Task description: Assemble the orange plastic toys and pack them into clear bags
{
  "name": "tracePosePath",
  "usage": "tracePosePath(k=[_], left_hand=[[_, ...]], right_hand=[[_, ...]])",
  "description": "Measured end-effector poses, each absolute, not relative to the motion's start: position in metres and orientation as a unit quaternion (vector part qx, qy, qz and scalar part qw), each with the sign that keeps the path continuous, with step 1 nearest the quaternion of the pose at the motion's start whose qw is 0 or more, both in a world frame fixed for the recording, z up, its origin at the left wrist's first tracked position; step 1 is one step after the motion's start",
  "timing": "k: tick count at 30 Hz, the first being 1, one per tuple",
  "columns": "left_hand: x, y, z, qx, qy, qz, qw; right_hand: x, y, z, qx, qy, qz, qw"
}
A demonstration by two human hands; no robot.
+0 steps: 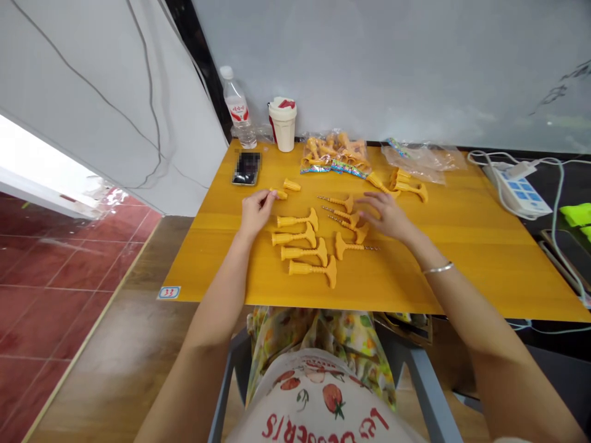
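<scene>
Eight orange T-handled plastic pieces lie between two hands

A sticker reading "33" marks the near left corner of the yellow counter. The left hand pinches a small orange cap, with a second cap just beside it. Four thick pieces form a column to its right, then four tipped with thin spiral bits. Open, fingers apart, the right hand sits at their far end. Far along the counter stand a water bottle with a red label, a lidded cup, and a plastic bag of more orange pieces. Upside-down red lettering crosses the apron below the near edge. A power strip lies far right.
</scene>
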State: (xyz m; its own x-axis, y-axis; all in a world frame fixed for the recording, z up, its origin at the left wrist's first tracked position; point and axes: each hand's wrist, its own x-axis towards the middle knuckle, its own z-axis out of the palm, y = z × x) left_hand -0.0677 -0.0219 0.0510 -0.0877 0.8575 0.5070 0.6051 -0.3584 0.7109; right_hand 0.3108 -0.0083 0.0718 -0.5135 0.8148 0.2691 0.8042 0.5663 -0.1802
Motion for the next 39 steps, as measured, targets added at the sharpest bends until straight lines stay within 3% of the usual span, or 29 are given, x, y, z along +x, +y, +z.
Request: tracePosePath(k=[3, 7, 14, 20, 24, 27, 32, 34, 39], left_hand=[[-0.067, -0.021, 0.05, 0.666, 0.55, 0.487, 0.129], [-0.065, -0.021, 0.048, 0.667, 0.55, 0.485, 0.131], [-0.081, -0.004, 0.034, 0.662, 0.562, 0.49, 0.079], [-0.084, 0.024, 0.017, 0.728, 0.565, 0.373, 0.108], [-0.083, 0.024, 0.02, 0.757, 0.568, 0.293, 0.136], [-0.087, 0.02, 0.03, 0.74, 0.577, 0.316, 0.142], [-0.072, 0.01, 0.051, 0.692, 0.513, 0.474, 0.183], [-0.058, 0.0, 0.057, 0.699, 0.478, 0.492, 0.205], [-0.035, -0.031, 0.062, 0.747, 0.453, 0.447, 0.194]], right_hand=[[0.296, -0.029, 0.06, -0.399, -0.907, 0.049, 0.125], [0.285, -0.009, 0.045, -0.435, -0.894, 0.056, 0.095], [0.288, -0.01, 0.073, -0.435, -0.882, 0.042, 0.178], [0.289, -0.079, 0.079, -0.418, -0.9, 0.128, 0.01], [0.274, -0.087, 0.078, -0.416, -0.904, 0.097, -0.005], [0.266, -0.068, 0.088, -0.423, -0.894, 0.116, 0.092], [0.233, -0.025, 0.1, -0.414, -0.764, 0.266, 0.418], [0.215, -0.015, 0.093, -0.405, -0.682, 0.336, 0.508], [0.196, -0.017, 0.064, -0.409, -0.573, 0.417, 0.575]])
